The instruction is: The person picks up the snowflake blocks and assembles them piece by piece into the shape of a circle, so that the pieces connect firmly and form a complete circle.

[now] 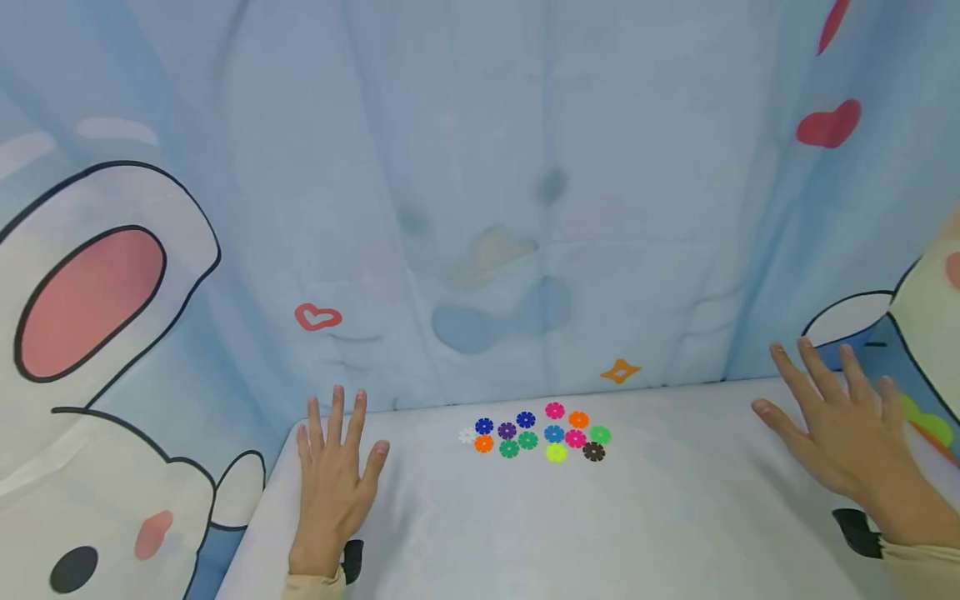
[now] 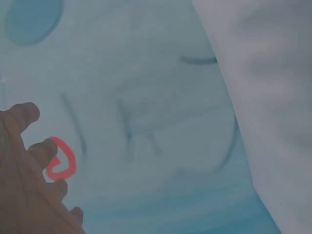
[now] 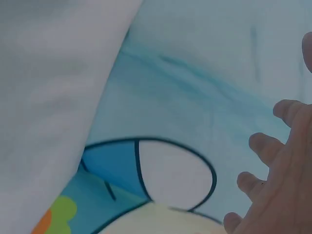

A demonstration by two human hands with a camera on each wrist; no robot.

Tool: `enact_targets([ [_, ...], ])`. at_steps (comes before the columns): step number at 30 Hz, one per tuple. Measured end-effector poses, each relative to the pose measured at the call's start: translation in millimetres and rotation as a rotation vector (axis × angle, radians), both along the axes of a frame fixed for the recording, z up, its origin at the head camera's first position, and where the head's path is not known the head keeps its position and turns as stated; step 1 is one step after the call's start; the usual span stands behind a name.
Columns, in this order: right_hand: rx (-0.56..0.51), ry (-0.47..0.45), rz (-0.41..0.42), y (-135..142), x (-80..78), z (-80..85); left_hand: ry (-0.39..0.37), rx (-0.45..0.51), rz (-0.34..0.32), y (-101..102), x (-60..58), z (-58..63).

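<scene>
Several small notched plastic discs [image 1: 554, 434] lie in a loose cluster toward the back of the white table, in blue, purple, green, orange, pink, yellow, white and dark brown. To the left of them my left hand [image 1: 333, 487] is held palm down over the table, fingers spread and straight, with nothing in it. Far to the right my right hand [image 1: 851, 437] has its fingers spread in the same way and holds nothing. In the wrist views the left hand [image 2: 34, 180] and right hand [image 3: 280, 170] show bare fingers against the curtain.
A light blue curtain [image 1: 480, 167] with cartoon animals and hearts hangs right behind the table's back edge and along both sides. The white tabletop [image 1: 570, 525] stretches between the hands. Dark straps [image 1: 858, 533] show at the wrists by the beige sleeves.
</scene>
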State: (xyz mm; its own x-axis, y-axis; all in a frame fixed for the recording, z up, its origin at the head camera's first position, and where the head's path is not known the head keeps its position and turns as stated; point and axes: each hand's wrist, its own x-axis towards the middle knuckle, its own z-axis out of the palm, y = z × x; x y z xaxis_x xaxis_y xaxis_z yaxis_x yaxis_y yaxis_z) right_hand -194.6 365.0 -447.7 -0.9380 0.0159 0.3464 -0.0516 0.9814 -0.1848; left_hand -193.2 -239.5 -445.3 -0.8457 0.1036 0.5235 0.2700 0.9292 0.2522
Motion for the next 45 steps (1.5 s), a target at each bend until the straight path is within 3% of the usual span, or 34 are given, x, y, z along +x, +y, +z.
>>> enact_targets([
  [4,-0.005,0.009,0.115,-25.6,-5.3,-10.5,-0.066,-0.006,-0.021,7.9,-5.8,-5.9],
  [9,-0.041,-0.001,0.316,-85.2,-12.6,-24.8,-0.12,-0.005,-0.05,27.4,-15.0,-24.1],
  [13,-0.137,-0.107,0.409,-135.8,-20.3,-31.1,-0.179,0.019,-0.097,60.8,-25.9,-38.0],
  [15,-0.197,-0.174,0.429,-158.2,-24.8,-34.0,-0.222,0.021,-0.155,81.2,-32.3,-42.5],
  [18,-0.251,-0.243,0.428,-185.1,-30.8,-39.4,-0.29,0.023,-0.255,110.4,-40.9,-47.7],
  [21,-0.275,-0.26,0.396,-204.1,-36.0,-43.9,-0.333,0.033,-0.29,131.5,-48.5,-52.2],
  [28,-0.327,-0.255,0.302,-231.5,-46.0,-54.5,-0.344,0.088,-0.249,150.8,-58.0,-62.8],
  [33,-0.311,-0.281,0.292,-240.7,-40.7,-54.2,-0.358,0.14,-0.197,153.4,-53.0,-68.8],
  [40,-0.33,-0.349,0.249,-241.1,-35.1,-49.6,-0.383,0.128,-0.159,160.1,-49.7,-62.0],
  [45,-0.366,-0.359,0.291,-241.7,-30.5,-49.3,-0.394,0.229,-0.132,157.9,-44.7,-64.8],
])
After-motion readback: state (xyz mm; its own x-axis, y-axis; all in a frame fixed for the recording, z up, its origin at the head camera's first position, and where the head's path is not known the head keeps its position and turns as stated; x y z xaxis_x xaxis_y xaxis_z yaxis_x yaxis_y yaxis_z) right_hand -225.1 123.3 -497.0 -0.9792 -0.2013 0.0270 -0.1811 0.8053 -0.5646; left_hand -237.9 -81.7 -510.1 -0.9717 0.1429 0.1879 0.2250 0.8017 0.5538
